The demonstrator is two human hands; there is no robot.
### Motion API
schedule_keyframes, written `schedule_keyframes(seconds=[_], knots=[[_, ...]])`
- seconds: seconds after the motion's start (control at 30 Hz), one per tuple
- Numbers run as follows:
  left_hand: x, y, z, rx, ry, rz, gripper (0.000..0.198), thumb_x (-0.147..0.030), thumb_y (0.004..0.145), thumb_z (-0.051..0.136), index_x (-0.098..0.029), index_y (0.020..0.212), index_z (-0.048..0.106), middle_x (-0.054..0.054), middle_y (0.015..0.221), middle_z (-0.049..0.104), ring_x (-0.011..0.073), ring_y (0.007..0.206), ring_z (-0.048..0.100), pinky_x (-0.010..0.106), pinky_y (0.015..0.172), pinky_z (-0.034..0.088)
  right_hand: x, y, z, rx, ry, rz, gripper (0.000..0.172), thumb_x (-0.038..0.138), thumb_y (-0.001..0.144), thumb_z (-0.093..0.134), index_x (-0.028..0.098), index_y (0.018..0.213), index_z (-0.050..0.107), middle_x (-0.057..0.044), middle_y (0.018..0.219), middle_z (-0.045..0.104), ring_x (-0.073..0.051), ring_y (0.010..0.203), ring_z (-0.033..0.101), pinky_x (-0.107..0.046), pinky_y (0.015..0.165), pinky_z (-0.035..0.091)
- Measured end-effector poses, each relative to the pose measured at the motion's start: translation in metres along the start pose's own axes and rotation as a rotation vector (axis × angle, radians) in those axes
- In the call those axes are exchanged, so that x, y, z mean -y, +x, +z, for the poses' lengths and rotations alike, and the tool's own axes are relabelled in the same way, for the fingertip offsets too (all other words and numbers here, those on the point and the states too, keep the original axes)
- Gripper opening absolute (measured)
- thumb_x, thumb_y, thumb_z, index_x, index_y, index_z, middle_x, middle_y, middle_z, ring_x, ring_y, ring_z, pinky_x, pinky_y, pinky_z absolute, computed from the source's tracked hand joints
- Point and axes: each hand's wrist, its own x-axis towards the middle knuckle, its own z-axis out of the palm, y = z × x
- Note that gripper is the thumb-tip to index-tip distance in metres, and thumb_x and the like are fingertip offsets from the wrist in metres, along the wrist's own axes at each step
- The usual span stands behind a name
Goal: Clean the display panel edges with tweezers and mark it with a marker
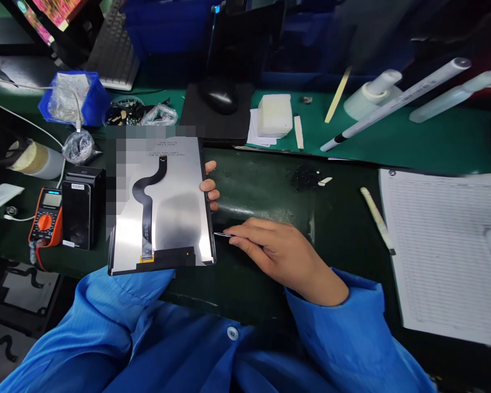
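Observation:
A flat display panel (180,202) with a silvery back and a curved black ribbon cable (147,213) is held up, tilted, left of centre. My left hand (211,186) grips it from behind; only its fingertips show, wrapped round the panel's right edge. Part of the panel's left side is pixelated. My right hand (276,251) pinches a thin metal tool (222,234), whose tip touches or nearly touches the panel's right edge near the lower corner.
Left of the panel are an orange multimeter (45,221) and a black phone (76,213). Behind lie a mouse (219,95), a white block (274,114) and a blue bin (76,98). Dark crumbs (306,178) lie on the mat. A pen (377,220) and lined sheets (445,256) are at right.

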Motion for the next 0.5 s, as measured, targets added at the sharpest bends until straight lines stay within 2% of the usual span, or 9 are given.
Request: schedule_keyframes(seconds=[0.07, 0.13, 0.3, 0.4, 0.5], knots=[[0.0, -0.001, 0.004, 0.052, -0.065, -0.07, 0.066, -0.056, 0.096, 0.019, -0.018, 0.147, 0.037, 0.005, 0.069, 0.057, 0.0202, 0.067, 0.046, 0.034, 0.063, 0.039, 0.001, -0.001, 0.001, -0.007, 0.007, 0.033, 0.02, 0.027, 0.097, 0.058, 0.022, 0.11, 0.071, -0.002, 0.091, 0.077, -0.015, 0.074, 0.071, -0.025, 0.064, 0.056], [0.0, -0.001, 0.005, 0.076, -0.095, -0.08, 0.068, -0.059, 0.096, 0.015, -0.019, 0.146, 0.039, 0.005, 0.07, 0.057, 0.02, 0.067, 0.046, 0.033, 0.063, 0.037, 0.001, -0.001, 0.001, -0.015, 0.008, 0.054, 0.017, 0.027, 0.094, 0.062, 0.021, 0.108, 0.07, -0.002, 0.092, 0.077, -0.015, 0.073, 0.071, -0.025, 0.063, 0.056], [0.0, 0.002, 0.0, 0.118, -0.117, -0.087, 0.078, -0.069, 0.092, 0.006, -0.019, 0.139, 0.045, 0.004, 0.069, 0.055, 0.0193, 0.066, 0.047, 0.033, 0.062, 0.037, -0.001, 0.0, 0.001, -0.029, -0.031, -0.027, 0.018, 0.025, 0.098, 0.056, 0.021, 0.104, 0.072, -0.002, 0.089, 0.076, -0.015, 0.076, 0.071, -0.025, 0.066, 0.055], [0.0, 0.004, -0.004, 0.156, -0.133, -0.083, 0.081, -0.074, 0.089, 0.01, -0.019, 0.134, 0.049, 0.005, 0.071, 0.057, 0.0197, 0.067, 0.048, 0.033, 0.062, 0.038, -0.001, -0.001, 0.001, -0.024, -0.024, 0.0, 0.02, 0.027, 0.099, 0.055, 0.022, 0.107, 0.072, -0.002, 0.091, 0.077, -0.015, 0.076, 0.071, -0.025, 0.066, 0.056], [0.0, 0.004, -0.006, 0.162, -0.127, -0.084, 0.079, -0.073, 0.09, 0.01, -0.019, 0.13, 0.052, 0.005, 0.071, 0.058, 0.0192, 0.067, 0.048, 0.033, 0.062, 0.038, 0.001, -0.001, 0.001, -0.034, 0.005, 0.05, 0.017, 0.028, 0.095, 0.06, 0.022, 0.108, 0.07, -0.001, 0.093, 0.077, -0.015, 0.076, 0.072, -0.026, 0.067, 0.057]])
